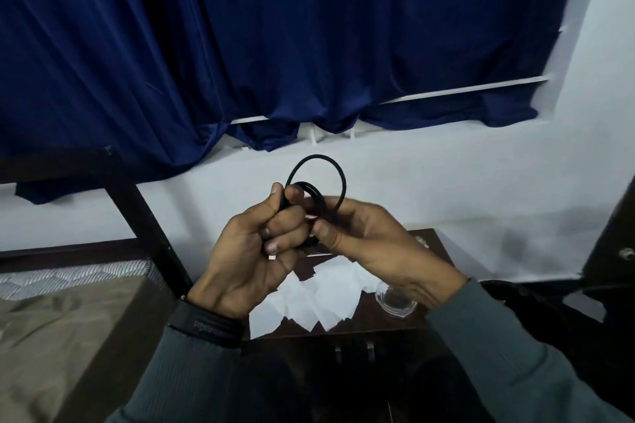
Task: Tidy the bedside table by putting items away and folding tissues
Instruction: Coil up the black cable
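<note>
A black cable [338, 175] is coiled into loops above the bedside table [429, 244]. My left hand [254, 251] grips the bundle, with a small white plug end showing below its fingers. My right hand [371, 240] pinches the coil from the right side. Several white tissues [316, 299] lie spread flat on the dark table top under my hands. Part of the tissues is hidden by my left wrist.
A clear glass [395, 300] stands on the table at the right, close under my right wrist. A bed with an olive cover [62, 336] and dark frame lies to the left. Blue curtains [275, 45] hang on the wall behind. A dark object [611, 233] sits at the far right.
</note>
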Demonstrator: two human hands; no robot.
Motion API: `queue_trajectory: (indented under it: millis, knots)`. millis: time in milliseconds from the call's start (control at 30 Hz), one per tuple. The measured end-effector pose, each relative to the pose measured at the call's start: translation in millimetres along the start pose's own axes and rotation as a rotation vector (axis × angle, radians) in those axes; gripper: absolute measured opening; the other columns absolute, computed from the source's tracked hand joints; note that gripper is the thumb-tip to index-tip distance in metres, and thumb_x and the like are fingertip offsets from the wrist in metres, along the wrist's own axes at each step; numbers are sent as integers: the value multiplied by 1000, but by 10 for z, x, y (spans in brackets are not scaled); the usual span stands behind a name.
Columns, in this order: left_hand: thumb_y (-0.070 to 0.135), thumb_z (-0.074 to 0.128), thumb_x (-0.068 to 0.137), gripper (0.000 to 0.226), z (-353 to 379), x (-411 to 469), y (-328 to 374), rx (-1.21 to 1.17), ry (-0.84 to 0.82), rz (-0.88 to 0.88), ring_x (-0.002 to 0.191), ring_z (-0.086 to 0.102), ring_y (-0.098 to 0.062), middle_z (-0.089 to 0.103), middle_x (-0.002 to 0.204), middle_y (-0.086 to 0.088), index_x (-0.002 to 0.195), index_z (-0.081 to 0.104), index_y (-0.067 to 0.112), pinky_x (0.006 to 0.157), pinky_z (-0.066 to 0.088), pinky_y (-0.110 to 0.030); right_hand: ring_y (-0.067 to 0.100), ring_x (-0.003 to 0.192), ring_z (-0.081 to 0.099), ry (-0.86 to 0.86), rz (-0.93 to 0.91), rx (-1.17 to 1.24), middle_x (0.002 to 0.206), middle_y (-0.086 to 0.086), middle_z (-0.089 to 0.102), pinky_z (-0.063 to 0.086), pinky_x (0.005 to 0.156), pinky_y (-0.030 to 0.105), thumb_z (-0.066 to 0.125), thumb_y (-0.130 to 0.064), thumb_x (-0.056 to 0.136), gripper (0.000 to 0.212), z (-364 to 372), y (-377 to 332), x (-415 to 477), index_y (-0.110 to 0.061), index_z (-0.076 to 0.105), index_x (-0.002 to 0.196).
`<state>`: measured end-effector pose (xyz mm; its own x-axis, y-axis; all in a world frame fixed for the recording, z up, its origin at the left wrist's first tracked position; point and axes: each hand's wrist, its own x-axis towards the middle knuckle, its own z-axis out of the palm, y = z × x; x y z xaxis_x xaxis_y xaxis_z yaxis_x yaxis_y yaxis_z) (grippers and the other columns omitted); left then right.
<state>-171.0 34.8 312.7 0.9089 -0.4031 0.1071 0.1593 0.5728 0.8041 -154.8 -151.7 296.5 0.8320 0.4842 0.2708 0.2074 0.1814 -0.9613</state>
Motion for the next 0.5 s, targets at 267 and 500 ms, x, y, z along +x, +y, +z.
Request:
queue_trajectory:
  millis: [267, 500]
  knots:
    - [30, 24, 114, 41, -55, -33, -13, -284, -188, -132, 52, 28, -8, 29, 61, 8, 104, 62, 17, 96, 27, -28, 45, 99, 69, 6, -19, 66, 103, 18, 74, 49, 101, 67, 69, -14, 92, 21, -30, 259, -45, -18, 75, 111]
    - [34, 25, 114, 36, -28, -6, 65, -249, -116, -150, 50, 26, -7, 27, 59, 8, 102, 57, 21, 77, 11, -30, 21, 110, 70, 19, -81, 24, 119, 7, 74, 56, 91, 33, 65, 2, 94, 38, -104, 260, -133, -20, 67, 126]
